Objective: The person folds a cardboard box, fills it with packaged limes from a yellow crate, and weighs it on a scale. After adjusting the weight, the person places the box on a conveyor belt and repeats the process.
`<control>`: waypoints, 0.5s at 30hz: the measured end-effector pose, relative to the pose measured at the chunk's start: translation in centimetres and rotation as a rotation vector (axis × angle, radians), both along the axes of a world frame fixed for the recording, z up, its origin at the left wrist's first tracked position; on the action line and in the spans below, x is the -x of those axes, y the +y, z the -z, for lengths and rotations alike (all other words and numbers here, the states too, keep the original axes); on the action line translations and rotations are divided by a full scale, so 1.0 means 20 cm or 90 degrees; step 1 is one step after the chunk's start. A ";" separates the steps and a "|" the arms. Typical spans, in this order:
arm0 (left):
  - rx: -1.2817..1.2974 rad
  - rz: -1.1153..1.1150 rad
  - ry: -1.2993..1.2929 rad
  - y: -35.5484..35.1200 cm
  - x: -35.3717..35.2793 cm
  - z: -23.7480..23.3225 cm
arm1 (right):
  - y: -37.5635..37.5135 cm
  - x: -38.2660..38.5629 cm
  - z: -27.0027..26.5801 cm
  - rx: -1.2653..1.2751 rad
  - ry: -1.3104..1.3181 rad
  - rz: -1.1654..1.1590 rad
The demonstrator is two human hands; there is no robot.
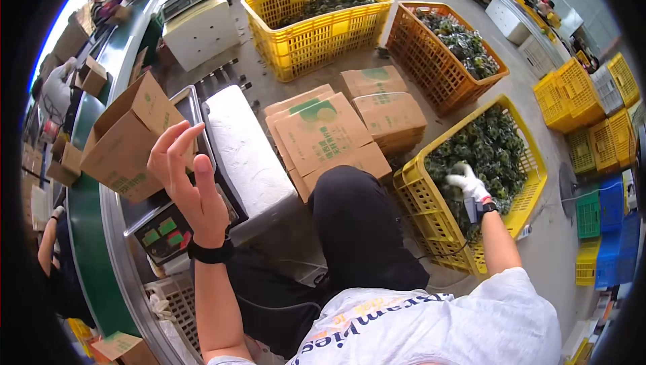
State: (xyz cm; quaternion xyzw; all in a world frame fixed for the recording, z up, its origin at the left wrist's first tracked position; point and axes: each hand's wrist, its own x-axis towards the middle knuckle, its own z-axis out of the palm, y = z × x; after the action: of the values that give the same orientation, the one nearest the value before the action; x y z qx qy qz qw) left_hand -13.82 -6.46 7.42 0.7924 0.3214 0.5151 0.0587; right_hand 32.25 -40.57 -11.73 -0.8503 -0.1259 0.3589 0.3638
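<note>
My left hand [188,187], bare with a dark band at the wrist, is raised with its fingers apart and holds nothing. It hovers over the digital scale [161,236], close to an open cardboard box [124,139] standing on the scale's platform. In a white glove, my right hand [470,183] reaches down onto dark green leafy bunches [486,143] in a yellow plastic crate [434,213]. Its visible fingers are stretched and apart, with no bunch seen between them; some fingertips meet the leaves. A dark device with a grey part [474,210] is strapped to that wrist.
Flattened cartons [330,139] lie stacked ahead of my knee. Beyond stand another yellow crate [316,42] and an orange crate [431,62], both holding greens. A white foam block [245,150] sits beside the scale. Along the left runs a green conveyor [91,230], with people beyond it.
</note>
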 end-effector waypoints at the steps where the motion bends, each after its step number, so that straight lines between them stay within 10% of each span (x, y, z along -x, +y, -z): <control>1: 0.007 -0.003 -0.005 0.00 0.02 0.00 | 0.00 -0.03 0.00 -0.119 0.039 0.092; 5: 0.037 0.014 -0.010 -0.01 0.03 0.01 | 0.12 -0.03 -0.37 -0.356 0.165 0.088; 10: 0.038 0.124 -0.096 -0.01 0.02 0.07 | 1.08 0.52 -1.26 -0.535 0.164 -0.371; 15: 0.024 0.104 -0.137 0.01 0.06 0.11 | 1.93 1.21 -1.66 -0.671 -0.300 -0.804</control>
State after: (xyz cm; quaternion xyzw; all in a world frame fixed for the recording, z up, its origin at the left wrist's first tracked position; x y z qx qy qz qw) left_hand -14.99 -6.35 5.30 0.7547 0.2572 0.5847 0.1498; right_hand 7.95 -2.00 21.38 -0.3926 -0.7991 0.2024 0.4079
